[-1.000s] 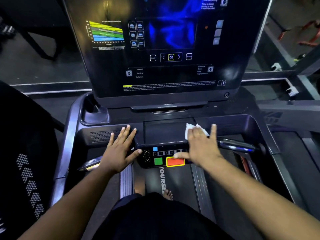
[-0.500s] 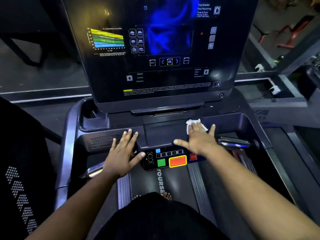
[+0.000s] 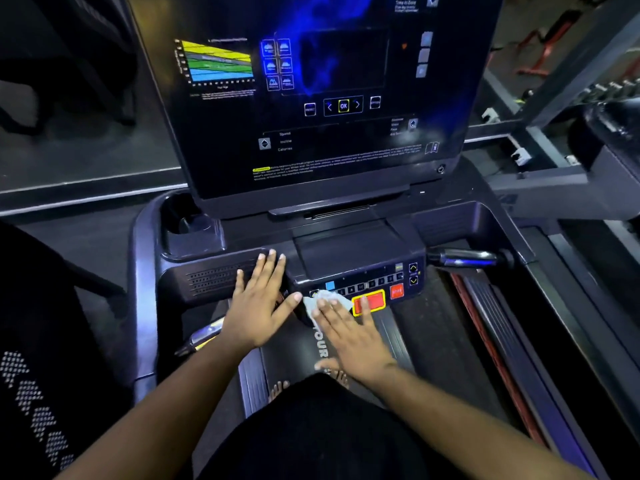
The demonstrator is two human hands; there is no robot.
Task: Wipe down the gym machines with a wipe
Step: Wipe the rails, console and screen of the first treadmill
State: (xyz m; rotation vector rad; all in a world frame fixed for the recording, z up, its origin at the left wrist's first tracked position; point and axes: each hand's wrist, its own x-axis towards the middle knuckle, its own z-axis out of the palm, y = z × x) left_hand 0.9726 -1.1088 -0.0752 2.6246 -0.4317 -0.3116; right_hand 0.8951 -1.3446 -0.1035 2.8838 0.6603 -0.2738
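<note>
A crumpled white wipe (image 3: 323,301) lies pressed under the flat right hand (image 3: 349,336).

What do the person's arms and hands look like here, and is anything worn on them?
Both forearms are bare, with no sleeves in view. The left hand and right hand wear no gloves; no rings, watch or wristband show.

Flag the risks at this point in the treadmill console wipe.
1. The right hand presses the wipe flat on the button strip, with its fingers over the yellow-framed red button; a press could trigger it.
2. Bare toes show on the belt; if the belt starts, a stumble seems possible.
3. The left hand only rests flat on the speaker grille panel, so it gives little hold.
</note>
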